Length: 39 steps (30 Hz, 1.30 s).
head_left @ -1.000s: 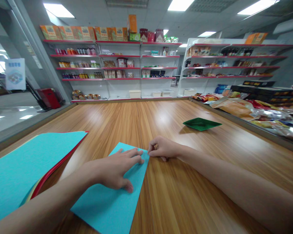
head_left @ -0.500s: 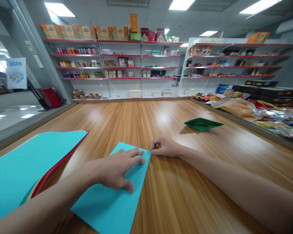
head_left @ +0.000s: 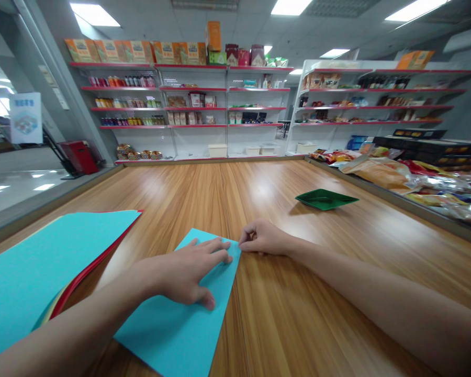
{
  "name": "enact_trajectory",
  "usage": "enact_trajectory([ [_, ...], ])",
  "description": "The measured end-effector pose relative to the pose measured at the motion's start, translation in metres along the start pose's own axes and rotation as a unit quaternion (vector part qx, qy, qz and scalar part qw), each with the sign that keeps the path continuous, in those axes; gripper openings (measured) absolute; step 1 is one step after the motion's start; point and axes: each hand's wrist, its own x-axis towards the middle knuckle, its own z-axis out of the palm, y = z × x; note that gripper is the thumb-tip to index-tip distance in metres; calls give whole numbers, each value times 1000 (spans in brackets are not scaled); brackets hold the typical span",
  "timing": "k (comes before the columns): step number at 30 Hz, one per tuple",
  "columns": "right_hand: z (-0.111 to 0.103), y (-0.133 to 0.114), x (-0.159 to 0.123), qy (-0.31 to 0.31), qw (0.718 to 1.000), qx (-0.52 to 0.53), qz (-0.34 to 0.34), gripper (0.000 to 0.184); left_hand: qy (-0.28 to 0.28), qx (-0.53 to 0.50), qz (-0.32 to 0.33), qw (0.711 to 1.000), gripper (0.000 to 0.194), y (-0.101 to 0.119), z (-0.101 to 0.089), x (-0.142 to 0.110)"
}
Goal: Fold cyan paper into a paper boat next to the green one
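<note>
A sheet of light blue paper (head_left: 180, 335) lies aslant on the wooden table, its near end cut off by the bottom of the view. My left hand (head_left: 192, 269) rests on it palm down, fingers spread. At the sheet's far right corner, my right hand (head_left: 261, 238) is closed, with thumb and index finger pinching the paper's corner. Further off to the right sits a folded green paper piece (head_left: 326, 199), apart from both hands.
A stack of coloured paper (head_left: 63, 256), blue on top with red and yellowish edges below, lies at the left. Snack packets (head_left: 380, 175) and black boxes (head_left: 432, 149) line the right side beyond the table's raised edge (head_left: 400, 214). Stocked shelves (head_left: 196, 91) stand behind.
My right hand has shifted very slightly left at the corner of the blue paper. My left hand stays in place on the sheet.
</note>
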Motion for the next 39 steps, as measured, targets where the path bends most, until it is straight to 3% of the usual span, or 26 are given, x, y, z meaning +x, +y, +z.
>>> enact_trajectory([
  [4, 14, -18, -8, -111, 989, 79, 50, 14, 6, -7, 8, 1000, 67, 0, -1, 1],
  [7, 24, -25, -11, -147, 981, 88, 92, 13, 12, -12, 19, 1000, 62, 0, -1, 1],
  [12, 26, -25, -4, -160, 971, 103, 145, 9, 10, -16, 20, 1000, 63, -1, 0, 1],
  [21, 14, -31, -1, -172, 963, 110, 174, 6, 8, -16, 18, 1000, 67, -2, 1, 1],
  [30, 1, -19, 1, -88, 972, 66, 209, 7, -7, -13, 10, 1000, 69, -2, 2, -1],
  [35, 11, -37, -8, -151, 969, 49, 189, 10, -13, -25, 30, 999, 70, -6, 1, 1],
  [39, 23, -50, -8, -194, 957, 9, 215, 17, -12, -28, 31, 999, 68, -6, -1, 1],
])
